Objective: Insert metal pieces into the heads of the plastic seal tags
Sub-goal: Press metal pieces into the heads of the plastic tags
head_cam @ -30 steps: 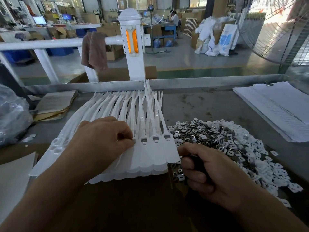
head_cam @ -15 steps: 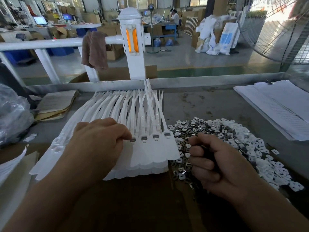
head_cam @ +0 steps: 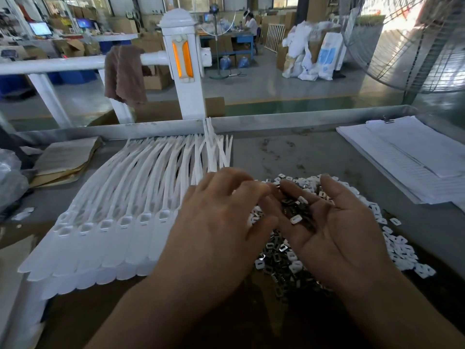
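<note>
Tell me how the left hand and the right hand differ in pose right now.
The left hand is palm down, back to the camera; the right hand is palm up and cupped. The right hand carries loose metal pieces; the left hand seems to hold nothing, its fingers pointing toward them. Both are open, by the pile beside the seal tags.

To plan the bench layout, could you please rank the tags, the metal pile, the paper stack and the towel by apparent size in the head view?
1. Tags, largest.
2. Metal pile and paper stack: alike; the pile is partly hidden, so unranked.
3. Towel, smallest, though farther away.
</note>
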{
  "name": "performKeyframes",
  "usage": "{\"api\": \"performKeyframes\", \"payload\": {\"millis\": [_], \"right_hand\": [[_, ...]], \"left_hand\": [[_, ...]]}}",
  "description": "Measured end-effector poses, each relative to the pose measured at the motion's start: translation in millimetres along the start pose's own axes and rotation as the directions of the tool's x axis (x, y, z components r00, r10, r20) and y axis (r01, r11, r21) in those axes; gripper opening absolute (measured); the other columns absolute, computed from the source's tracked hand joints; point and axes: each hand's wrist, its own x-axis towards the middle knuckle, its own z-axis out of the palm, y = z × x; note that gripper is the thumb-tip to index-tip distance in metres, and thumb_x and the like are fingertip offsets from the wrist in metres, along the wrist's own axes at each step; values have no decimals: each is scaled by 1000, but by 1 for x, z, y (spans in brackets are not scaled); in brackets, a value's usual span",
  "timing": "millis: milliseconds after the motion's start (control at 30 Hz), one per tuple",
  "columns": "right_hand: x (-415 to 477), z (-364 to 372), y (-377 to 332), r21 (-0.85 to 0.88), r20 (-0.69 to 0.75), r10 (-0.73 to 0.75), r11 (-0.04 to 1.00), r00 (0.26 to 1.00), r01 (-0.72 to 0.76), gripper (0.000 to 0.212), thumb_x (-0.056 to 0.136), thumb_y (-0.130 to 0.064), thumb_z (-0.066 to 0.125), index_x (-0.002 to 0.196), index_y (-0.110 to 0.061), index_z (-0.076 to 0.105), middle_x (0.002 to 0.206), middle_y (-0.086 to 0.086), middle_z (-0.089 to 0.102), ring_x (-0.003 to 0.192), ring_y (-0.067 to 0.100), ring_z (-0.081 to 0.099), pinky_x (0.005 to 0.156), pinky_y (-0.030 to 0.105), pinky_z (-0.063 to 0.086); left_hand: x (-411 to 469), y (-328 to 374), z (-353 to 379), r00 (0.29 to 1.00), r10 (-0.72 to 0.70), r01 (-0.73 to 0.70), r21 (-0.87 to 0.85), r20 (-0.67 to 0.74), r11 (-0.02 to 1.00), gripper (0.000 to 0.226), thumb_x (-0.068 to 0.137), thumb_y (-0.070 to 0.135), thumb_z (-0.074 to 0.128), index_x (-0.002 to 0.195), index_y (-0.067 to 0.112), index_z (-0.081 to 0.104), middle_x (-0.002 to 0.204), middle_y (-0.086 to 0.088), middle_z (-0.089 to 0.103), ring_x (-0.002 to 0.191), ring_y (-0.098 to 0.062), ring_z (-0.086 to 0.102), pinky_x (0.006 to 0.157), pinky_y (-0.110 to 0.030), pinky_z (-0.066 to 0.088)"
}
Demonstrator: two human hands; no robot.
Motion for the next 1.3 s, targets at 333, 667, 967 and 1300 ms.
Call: {"api": "performKeyframes", "payload": {"millis": [333,667,967,1300], "right_hand": [[-3,-2,-3,-67,65,39,997,997,-35,60,88,-47,55,111,8,64,111,29,68,90,37,72,73,45,61],[-1,-6,0,-129,93,92,988,991,-80,67,91,-49,52,119,11,65,120,30,66,101,36,70,83,45,60],[-1,-7,3,-277,78,92,959,993,-67,45,90,-36,55,98,3,77,99,21,71,83,25,72,71,37,61],[-5,-7,2,-556,107,64,831,992,6,29,95,-31,56,73,-14,62,64,0,50,40,7,36,32,18,26]], "left_hand": [[14,13,19,997,-71,67,85,37,994,35,91,42,45,121,33,61,134,4,52,124,-18,44,100,-41,39],[22,14,23,999,-39,37,48,34,998,22,88,36,47,90,31,69,112,11,61,106,-13,50,88,-35,39],[21,14,24,994,-91,87,-67,-53,994,18,93,31,48,90,27,65,101,15,61,98,-6,51,87,-29,35],[20,17,20,987,-138,115,-247,-79,962,12,85,39,50,85,33,61,94,19,59,95,3,53,88,-34,46]]}}
